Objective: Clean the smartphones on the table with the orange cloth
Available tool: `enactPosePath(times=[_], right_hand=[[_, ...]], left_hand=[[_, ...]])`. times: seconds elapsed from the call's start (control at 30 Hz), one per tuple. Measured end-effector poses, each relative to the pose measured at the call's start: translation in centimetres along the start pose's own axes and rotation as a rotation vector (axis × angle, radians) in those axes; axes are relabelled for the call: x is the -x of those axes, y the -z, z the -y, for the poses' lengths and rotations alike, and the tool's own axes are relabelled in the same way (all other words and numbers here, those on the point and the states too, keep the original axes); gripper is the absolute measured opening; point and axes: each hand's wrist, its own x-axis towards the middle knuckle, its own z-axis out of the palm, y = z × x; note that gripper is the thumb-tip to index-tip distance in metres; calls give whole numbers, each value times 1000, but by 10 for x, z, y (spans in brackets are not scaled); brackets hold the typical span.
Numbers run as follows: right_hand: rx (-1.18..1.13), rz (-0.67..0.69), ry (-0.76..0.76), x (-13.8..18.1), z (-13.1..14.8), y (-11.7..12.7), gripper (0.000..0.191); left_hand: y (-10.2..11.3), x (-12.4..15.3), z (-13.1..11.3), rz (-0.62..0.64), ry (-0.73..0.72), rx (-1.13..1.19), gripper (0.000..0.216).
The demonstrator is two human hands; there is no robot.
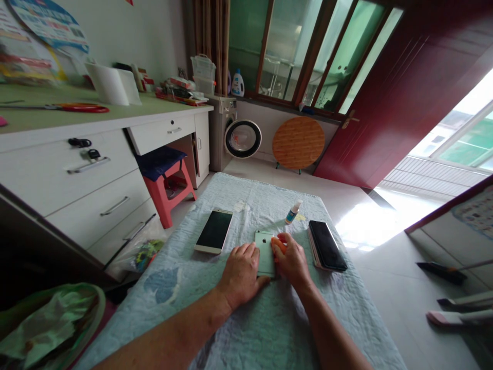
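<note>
Pale-green flat metal phone [265,253] lay on the blue-quilted table [269,324] between the hands. Left hand [241,275] was spread flat, steadying its left edge. Right hand [293,263] gripped a small orange pad [278,245] on it.

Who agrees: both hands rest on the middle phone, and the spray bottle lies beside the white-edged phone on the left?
No. The head view shows the spray bottle near the black phone on the right. The left hand and right hand rest on the middle phone.
</note>
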Motion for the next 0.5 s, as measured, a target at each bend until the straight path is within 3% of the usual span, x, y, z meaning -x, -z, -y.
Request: enactPosePath(times=[0.13,0.33,0.5], right_hand=[[70,77,53,3,3,6,25],[139,214,16,9,15,18,12],[-6,167,-47,8,11,13,16]], left_hand=[[0,0,0,7,4,-10,60],[1,-1,0,24,7,-4,61],[3,-1,-1,29,3,-6,59]])
